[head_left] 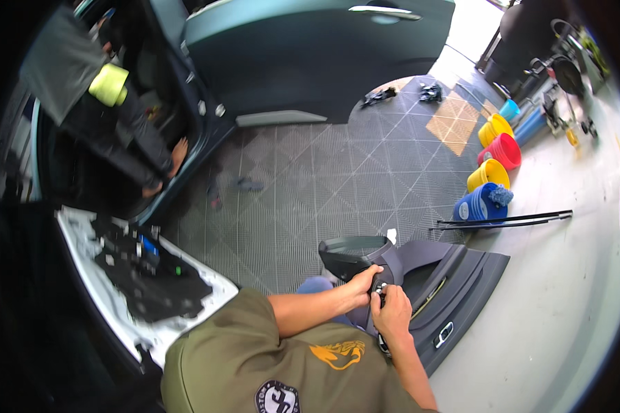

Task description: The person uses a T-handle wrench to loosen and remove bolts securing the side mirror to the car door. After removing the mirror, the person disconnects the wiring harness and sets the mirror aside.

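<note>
A black car door trim panel (477,279) stands in front of me, with a silver inner door handle (445,335) set in it. My left hand (360,288) is closed round a dark part at the panel's near left edge, its thumb on top. Close beside it, my right hand (393,311) has its fingers pinched together at a small black and silver piece, too small to name. Beyond my hands, a dark curved trim section (355,256) encloses an opening.
A co-worker (83,82) stands barefoot in the car's doorway, a yellow cloth at the hip. An open dark car door (310,58) spans the back. At left is a white door shell (217,292). Right hold buckets (506,150) and long black strips (523,219).
</note>
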The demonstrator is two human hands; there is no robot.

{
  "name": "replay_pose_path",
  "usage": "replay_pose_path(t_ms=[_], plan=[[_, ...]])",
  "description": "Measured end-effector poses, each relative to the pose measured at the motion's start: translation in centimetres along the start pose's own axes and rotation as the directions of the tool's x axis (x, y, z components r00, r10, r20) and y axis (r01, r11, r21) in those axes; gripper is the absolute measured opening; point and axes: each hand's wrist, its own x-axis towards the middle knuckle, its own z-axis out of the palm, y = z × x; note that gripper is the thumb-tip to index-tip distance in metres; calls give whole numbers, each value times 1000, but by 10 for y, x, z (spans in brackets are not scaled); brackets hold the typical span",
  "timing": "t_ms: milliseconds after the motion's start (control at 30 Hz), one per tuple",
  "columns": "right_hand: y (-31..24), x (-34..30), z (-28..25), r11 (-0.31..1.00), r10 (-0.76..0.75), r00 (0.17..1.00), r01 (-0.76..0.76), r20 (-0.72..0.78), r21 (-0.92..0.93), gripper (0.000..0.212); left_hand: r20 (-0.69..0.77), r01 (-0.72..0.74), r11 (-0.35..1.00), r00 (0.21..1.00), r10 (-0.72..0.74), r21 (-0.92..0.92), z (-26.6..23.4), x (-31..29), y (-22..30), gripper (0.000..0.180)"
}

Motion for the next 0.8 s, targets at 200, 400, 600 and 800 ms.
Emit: replay_pose_path(t_ms=[200,400,600,800], plan=[[-6,108,13,999,-20,1000,20,11,-25,21,-50,-133,987,989,138,90,47,-6,116,24],[35,144,-8,997,34,990,-42,-134,-57,20,-25,25,932,1000,-17,361,117,36,156,39],[90,61,-77,966,233,918,-255,-321,-29,23,7,235,752,953,-303,615,172,72,61,65],[134,-71,-105,848,522,757,-509,-392,148,27,-140,317,403,901,-410,859,185,82,-86,66]])
